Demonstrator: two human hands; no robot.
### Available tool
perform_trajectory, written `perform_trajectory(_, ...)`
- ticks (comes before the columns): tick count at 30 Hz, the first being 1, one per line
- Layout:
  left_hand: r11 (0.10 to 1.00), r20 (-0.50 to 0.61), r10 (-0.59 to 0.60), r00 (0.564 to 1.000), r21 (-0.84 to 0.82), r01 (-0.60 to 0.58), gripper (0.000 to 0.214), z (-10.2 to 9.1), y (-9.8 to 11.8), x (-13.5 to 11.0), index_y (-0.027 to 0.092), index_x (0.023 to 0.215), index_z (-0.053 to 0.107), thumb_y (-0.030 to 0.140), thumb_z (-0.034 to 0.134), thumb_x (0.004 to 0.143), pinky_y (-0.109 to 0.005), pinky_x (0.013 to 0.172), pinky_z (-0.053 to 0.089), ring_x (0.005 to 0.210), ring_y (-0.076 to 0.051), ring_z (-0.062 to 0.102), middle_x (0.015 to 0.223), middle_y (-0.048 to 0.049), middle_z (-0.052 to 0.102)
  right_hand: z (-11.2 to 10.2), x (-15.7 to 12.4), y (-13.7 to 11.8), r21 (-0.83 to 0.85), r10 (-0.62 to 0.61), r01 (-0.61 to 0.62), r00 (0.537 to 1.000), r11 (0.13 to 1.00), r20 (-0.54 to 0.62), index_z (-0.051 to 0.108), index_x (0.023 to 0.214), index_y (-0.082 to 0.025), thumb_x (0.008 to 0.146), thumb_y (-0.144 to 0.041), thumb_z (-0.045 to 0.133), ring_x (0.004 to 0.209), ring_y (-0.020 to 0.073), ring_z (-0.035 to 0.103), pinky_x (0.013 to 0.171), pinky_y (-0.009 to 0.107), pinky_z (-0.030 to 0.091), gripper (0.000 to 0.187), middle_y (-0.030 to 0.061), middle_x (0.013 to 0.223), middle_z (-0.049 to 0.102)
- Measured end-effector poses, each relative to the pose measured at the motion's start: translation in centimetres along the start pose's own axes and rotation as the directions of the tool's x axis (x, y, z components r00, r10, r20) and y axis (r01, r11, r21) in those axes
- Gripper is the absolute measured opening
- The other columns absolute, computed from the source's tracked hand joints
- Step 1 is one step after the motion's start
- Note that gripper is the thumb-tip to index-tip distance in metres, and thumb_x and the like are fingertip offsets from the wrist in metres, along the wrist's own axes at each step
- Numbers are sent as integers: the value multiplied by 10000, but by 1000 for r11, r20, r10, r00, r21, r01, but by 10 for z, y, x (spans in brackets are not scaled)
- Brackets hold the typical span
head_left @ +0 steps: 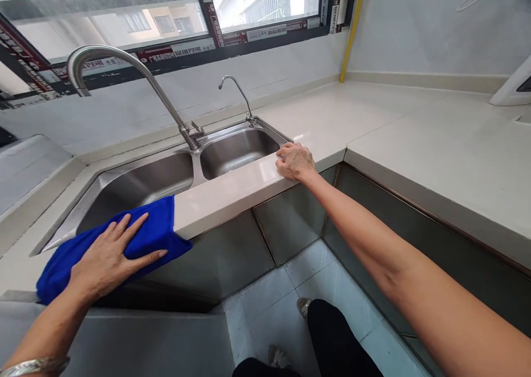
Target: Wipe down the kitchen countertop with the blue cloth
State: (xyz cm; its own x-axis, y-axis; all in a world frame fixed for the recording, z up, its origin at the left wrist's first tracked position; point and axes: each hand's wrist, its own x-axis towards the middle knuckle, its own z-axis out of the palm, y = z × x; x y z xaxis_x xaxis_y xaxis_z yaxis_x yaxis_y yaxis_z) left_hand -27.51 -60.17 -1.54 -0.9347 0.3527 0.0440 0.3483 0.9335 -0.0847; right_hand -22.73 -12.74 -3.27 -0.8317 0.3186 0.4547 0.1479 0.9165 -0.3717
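Note:
A bright blue cloth (154,222) is draped over the counter's front edge beside the left sink bowl, with one corner hanging down. Flat on top of it lies my left hand (108,258), its fingers spread and the thumb stretched to the right. Farther right, my right hand (295,161) rests on the front strip of the counter (224,197) by the right bowl's near corner. Its fingers are curled inward, and whatever may be under them is hidden. The double steel sink (197,169) lies just beyond both hands.
A tall curved faucet (166,97) rises behind the sink, with a thinner tap (239,89) to its right. The counter (406,122) turns a corner at right, where a white object (512,86) stands. Dark cabinet doors (232,249) are below. My feet stand on floor tiles (269,321).

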Motion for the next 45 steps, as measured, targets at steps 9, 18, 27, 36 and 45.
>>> perform_trajectory(9,998,-65,52,997,40,-49,1025,-11,123,23,282,1591,228,806,518,758,-537,1262,225,1542,-385,196,1678,-127,227,0,0,-1,8,-11,11,1000,1000,-28,743,949,-225,905,-261,513,1106,284,559,967,443,432,237,64,1185,700)
perform_trajectory(18,980,-91,197,976,52,-193,1050,-17,234,59,281,1592,215,837,526,758,-556,1224,277,1514,-452,232,1662,-156,251,-4,4,-2,61,38,-33,995,998,-87,725,918,-189,1065,-541,248,1036,256,615,916,400,446,611,92,1082,725)
perform_trajectory(27,962,-118,262,958,-46,-269,1034,-21,311,82,272,1581,258,776,618,752,-591,1222,251,1503,-493,218,1650,-176,265,-5,2,-3,40,5,-1,995,999,-96,734,965,-189,1049,-551,310,1069,270,612,924,411,447,563,107,1093,727)
perform_trajectory(36,802,-273,476,836,-256,-540,705,-30,252,69,228,1524,380,621,416,940,-555,1278,147,1525,-306,282,1639,-130,332,-6,2,-4,25,33,-32,999,999,-34,724,1041,-177,1000,-460,409,1110,286,591,974,430,436,425,110,1157,708)
perform_trajectory(45,973,-169,-62,984,-229,22,685,-26,144,52,63,1453,457,426,98,995,-611,1194,322,1415,-356,462,1505,-214,505,-4,1,-3,16,42,-41,999,999,-24,709,1080,-194,893,-305,490,1144,289,584,990,435,453,309,86,1222,695)
